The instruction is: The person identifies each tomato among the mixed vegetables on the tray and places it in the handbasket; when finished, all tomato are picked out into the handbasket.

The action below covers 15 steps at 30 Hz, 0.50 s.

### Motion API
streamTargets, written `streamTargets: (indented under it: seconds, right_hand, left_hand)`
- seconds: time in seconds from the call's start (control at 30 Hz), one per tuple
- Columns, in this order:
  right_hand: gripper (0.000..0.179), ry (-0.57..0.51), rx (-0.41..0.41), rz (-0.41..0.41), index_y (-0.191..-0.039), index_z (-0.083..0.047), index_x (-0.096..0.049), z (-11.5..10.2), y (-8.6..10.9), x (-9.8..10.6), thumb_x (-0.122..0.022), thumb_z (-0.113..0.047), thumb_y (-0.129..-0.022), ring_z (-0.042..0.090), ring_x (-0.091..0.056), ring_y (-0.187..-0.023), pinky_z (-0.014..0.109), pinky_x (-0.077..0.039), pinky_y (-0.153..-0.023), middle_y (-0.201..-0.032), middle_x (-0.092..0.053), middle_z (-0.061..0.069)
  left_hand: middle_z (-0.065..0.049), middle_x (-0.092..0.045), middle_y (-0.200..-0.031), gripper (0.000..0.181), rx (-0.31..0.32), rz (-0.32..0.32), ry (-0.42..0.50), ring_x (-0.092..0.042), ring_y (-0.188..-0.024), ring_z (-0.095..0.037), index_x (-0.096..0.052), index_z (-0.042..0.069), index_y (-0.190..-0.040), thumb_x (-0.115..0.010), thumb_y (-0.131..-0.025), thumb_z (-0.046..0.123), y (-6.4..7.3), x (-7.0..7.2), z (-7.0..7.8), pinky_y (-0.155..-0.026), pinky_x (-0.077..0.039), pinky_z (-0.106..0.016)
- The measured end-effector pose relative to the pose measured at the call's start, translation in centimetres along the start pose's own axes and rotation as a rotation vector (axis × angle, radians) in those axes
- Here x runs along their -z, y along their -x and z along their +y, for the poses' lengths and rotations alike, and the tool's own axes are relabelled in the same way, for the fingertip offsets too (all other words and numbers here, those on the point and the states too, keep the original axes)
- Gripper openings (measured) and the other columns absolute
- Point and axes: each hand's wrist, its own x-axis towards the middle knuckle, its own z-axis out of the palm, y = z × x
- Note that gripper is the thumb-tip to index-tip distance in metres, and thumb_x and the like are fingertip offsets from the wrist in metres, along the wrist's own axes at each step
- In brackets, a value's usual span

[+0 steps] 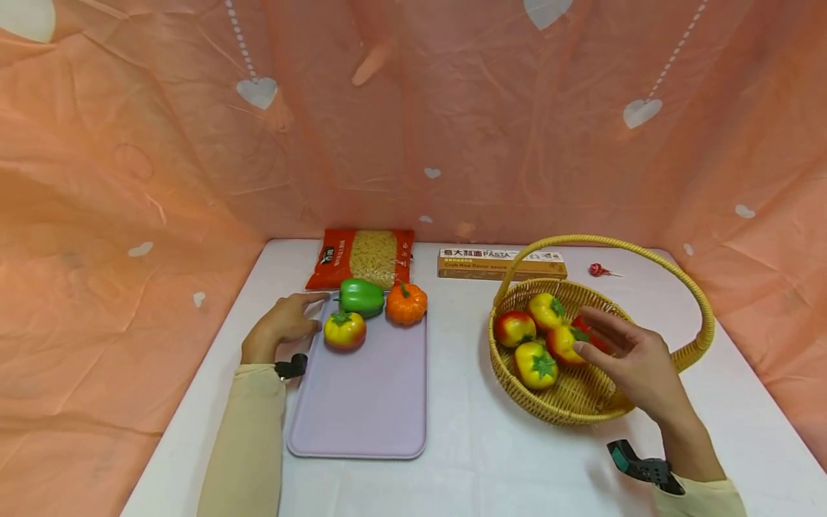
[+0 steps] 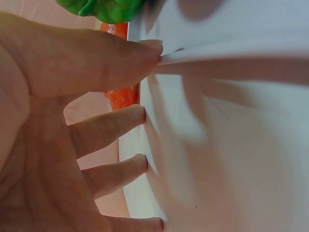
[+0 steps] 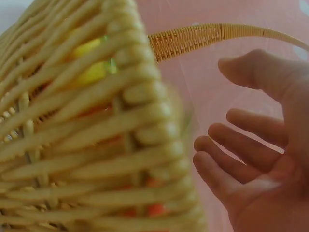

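Observation:
My left hand (image 1: 284, 327) rests at the left edge of the lilac tray (image 1: 365, 416), its thumb at the rim and its spread fingertips on the table in the left wrist view. On the tray lie a green bell pepper (image 1: 361, 297), a small orange pumpkin (image 1: 406, 304) and a red-and-yellow fruit (image 1: 344, 330) with a leafy top. Over the right side of the wicker basket (image 1: 549, 415), my right hand (image 1: 636, 362) hangs with fingers apart, holding nothing. Several yellow and red-yellow fruits (image 1: 535, 366) sit in the basket; a red one (image 1: 591, 334) is partly hidden by the hand.
Behind the tray lies a red bag of pasta (image 1: 371, 257). A pasta box (image 1: 478, 266) and a red lollipop (image 1: 598, 270) are at the back of the white table. The basket's tall handle (image 1: 610, 242) arches over its far side. Orange cloth surrounds the table.

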Motion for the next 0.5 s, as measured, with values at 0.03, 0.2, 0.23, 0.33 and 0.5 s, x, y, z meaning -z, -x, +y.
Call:
streamTargets:
  seconds: [0.03,0.2,0.23,0.33,0.5]
  right_hand:
    - [0.056,0.007,-0.001,0.005,-0.150,-0.002,-0.065,0.0,0.0,-0.1,-0.083,-0.011,-0.097,-0.016,-0.064,-0.121,0.007,-0.054,-0.093,-0.140,-0.069,-0.014]
    - [0.055,-0.012,0.044,-0.005,-0.149,-0.003,-0.066,-1.0,-0.3,-1.0,-0.083,-0.009,-0.097,-0.013,-0.065,-0.122,0.008,-0.055,-0.094,-0.139,-0.069,-0.019]
    - [0.054,-0.032,0.059,-0.017,-0.148,-0.002,-0.066,-1.3,-0.4,-1.3,-0.083,-0.007,-0.097,-0.012,-0.066,-0.123,0.009,-0.055,-0.095,-0.138,-0.069,-0.021]
    - [0.052,-0.104,0.103,-0.062,-0.147,0.003,-0.066,-2.3,-0.9,-2.3,-0.081,-0.002,-0.097,-0.005,-0.068,-0.127,0.012,-0.054,-0.102,-0.138,-0.070,-0.021]
    - [0.051,-0.271,0.125,-0.166,-0.146,0.003,-0.066,-3.9,-2.0,-4.7,-0.078,0.003,-0.097,0.009,-0.072,-0.130,0.020,-0.056,-0.107,-0.145,-0.073,0.004]
  left_hand:
    - [-0.032,-0.044,-0.167,0.069,0.003,0.000,0.003,-0.038,-0.153,-0.059,-0.048,0.011,-0.166,-0.067,-0.099,0.013,0.0,0.0,0.0,-0.122,-0.031,-0.082]
    - [-0.032,-0.043,-0.168,0.069,0.013,0.000,0.005,-0.038,-0.153,-0.059,-0.048,0.012,-0.166,-0.067,-0.099,0.013,0.0,0.0,0.0,-0.122,-0.031,-0.082]
    - [-0.032,-0.043,-0.168,0.069,0.016,0.000,0.005,-0.038,-0.153,-0.059,-0.049,0.012,-0.166,-0.067,-0.099,0.013,0.1,0.0,0.0,-0.121,-0.031,-0.082]
    - [-0.032,-0.044,-0.167,0.069,0.019,0.000,0.000,-0.039,-0.151,-0.059,-0.049,0.013,-0.165,-0.068,-0.099,0.014,0.1,0.0,0.1,-0.120,-0.033,-0.082]
    - [-0.032,-0.045,-0.166,0.069,0.021,-0.001,0.004,-0.041,-0.150,-0.058,-0.050,0.013,-0.165,-0.068,-0.099,0.014,0.2,0.1,0.1,-0.120,-0.034,-0.082]
